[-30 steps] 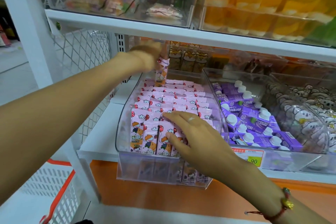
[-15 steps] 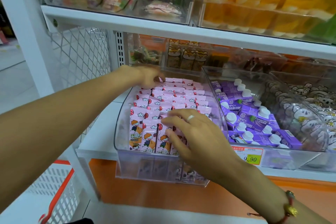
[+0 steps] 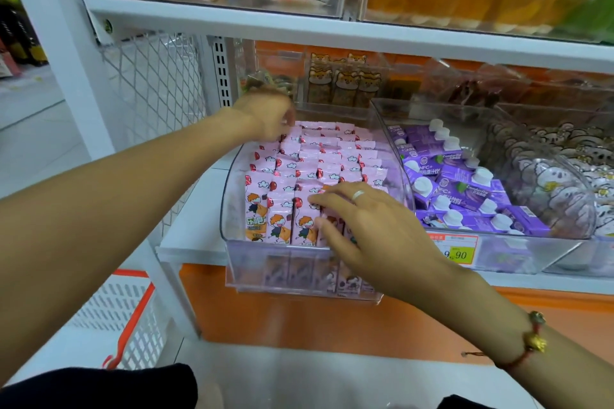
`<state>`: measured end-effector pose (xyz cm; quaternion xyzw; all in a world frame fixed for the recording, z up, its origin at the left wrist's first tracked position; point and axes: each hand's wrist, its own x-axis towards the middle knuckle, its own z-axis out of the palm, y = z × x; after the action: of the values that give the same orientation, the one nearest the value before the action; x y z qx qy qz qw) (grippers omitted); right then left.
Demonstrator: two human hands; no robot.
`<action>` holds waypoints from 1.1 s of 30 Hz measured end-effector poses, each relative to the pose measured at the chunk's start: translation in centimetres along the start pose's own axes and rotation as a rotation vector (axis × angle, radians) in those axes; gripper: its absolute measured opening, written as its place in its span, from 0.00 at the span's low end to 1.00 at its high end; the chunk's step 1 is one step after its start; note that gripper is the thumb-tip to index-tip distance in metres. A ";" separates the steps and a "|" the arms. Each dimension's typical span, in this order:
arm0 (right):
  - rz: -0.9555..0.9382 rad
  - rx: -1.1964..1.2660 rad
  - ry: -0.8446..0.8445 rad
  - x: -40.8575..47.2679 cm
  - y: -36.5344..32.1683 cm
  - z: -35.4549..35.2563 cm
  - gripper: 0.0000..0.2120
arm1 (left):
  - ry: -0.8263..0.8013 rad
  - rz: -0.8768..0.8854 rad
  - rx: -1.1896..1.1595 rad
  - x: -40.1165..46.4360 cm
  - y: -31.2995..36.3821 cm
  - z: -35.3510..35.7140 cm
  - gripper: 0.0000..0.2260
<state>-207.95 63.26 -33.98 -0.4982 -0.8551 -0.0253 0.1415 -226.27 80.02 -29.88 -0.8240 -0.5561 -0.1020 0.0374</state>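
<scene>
Packets [image 3: 319, 169] in pink wrappers stand in tight rows inside a clear bin [image 3: 285, 267] on the white shelf [image 3: 192, 219]. The right hand [image 3: 372, 229] lies flat on the front rows, fingers straight and spread, gripping nothing. The left hand [image 3: 265, 118] is at the back row, blurred; whether it holds a packet cannot be told. Purple cartons [image 3: 465, 189] fill the bin just beside

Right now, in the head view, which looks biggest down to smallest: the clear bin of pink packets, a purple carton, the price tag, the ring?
1. clear bin
2. purple carton and price tag: look about alike, so unranked
3. ring, on the right hand
</scene>
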 end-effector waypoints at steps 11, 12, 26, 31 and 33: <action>-0.045 0.013 0.029 0.0 0.3 0.1 0.19 | 0.728 -0.395 -0.994 -5.5 3.2 -2.8 0.09; -0.052 0.013 0.042 0.0 0.2 0.1 0.19 | 0.782 -0.436 -1.073 -6.5 3.6 -3.3 0.08; 0.123 0.922 0.202 -1.3 -2.1 -3.2 0.12 | 0.507 -0.239 -1.560 -15.6 11.8 -2.0 0.07; 0.458 1.481 0.021 -1.4 0.0 -2.5 0.22 | 0.454 -0.186 -1.410 -16.4 11.6 -0.3 0.13; 0.475 1.598 0.038 -1.5 0.4 -2.5 0.22 | 0.391 -0.145 -1.294 -16.6 11.7 0.0 0.17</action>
<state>-206.40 61.70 -32.01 -0.4146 -0.4852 0.6110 0.4683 -221.48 60.49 -32.75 -0.6075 -0.4199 -0.5636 -0.3701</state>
